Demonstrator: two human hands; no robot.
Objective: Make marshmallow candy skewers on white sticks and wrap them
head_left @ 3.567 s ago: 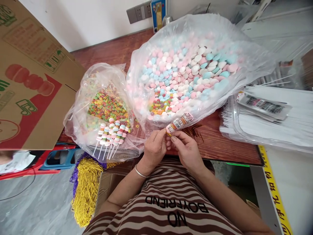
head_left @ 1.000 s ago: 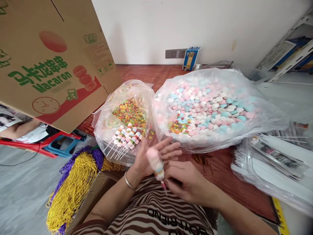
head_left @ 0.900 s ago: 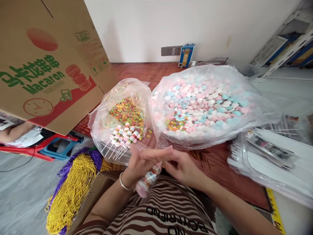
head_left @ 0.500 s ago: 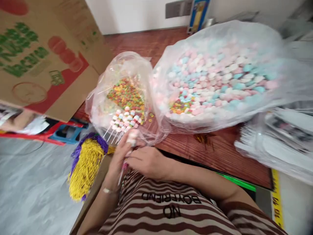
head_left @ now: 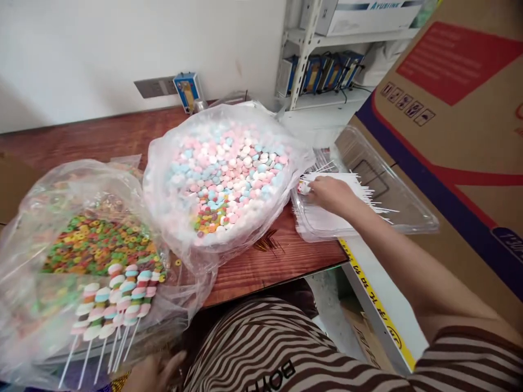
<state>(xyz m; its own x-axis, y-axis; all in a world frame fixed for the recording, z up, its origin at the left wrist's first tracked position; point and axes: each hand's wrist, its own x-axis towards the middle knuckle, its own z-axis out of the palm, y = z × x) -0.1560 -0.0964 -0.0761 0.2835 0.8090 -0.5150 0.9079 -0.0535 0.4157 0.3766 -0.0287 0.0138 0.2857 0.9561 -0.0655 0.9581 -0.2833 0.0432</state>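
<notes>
Right hand (head_left: 327, 193) is what I watch first — it reaches out over the clear plastic clamshell tray (head_left: 388, 190) to the right of the big clear bag of pink, white and blue round candies (head_left: 229, 174), which I use as my landmark. Its fingers are curled down onto the bundle of thin white sticks (head_left: 347, 188) lying in that tray, touching them; I cannot tell from this view whether they pinch a stick or only rest on the pile. A small pink-and-white bit (head_left: 303, 188) sits at the fingertips, too small for me to identify.

My left hand (head_left: 153, 373) is low at the bottom edge, well to the left of the big bag and near my striped shirt (head_left: 286, 354). Its fingers look loosely spread and I see nothing held in them, though part of the hand is cut off by the frame.

Just left of the big bag lies a second clear bag of small multicoloured ring candies (head_left: 93, 245), and on its near side rests a row of finished candy skewers on white sticks (head_left: 114, 305). Both bags sit on the reddish-brown wooden tabletop (head_left: 269, 261). Right of the tray stands a large brown cardboard box with red and blue print (head_left: 461, 109) — behind the big bag, a white metal shelf (head_left: 310, 49) against the wall.
</notes>
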